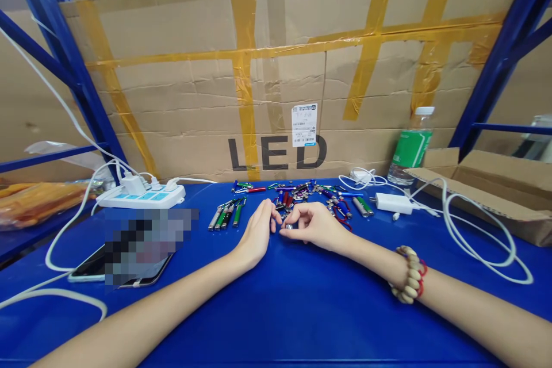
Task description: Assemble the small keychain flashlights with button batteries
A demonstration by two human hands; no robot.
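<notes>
My right hand (317, 224) is closed in a pinch, thumb against forefinger, on a small silvery piece (289, 227) too small to name. Facing it, my left hand (257, 233) stands on its edge with fingers stretched out; its palm side is partly hidden. Just behind both hands lies a loose pile of small coloured metal tubes and clips (297, 190) in red, blue, green and purple. To the left of my left hand, several slim tubes with carabiner clips (227, 215) lie in a row. Two more tubes (362, 207), one green, rest right of the pile.
A blue tabletop (284, 310) carries a power strip (142, 196) and a phone-like device (92, 261) at left. At right are a white charger (394, 203), looped cable (513, 247), a bottle (411, 146) and an open cardboard box (495, 207). Large taped cardboard (194, 109) stands behind.
</notes>
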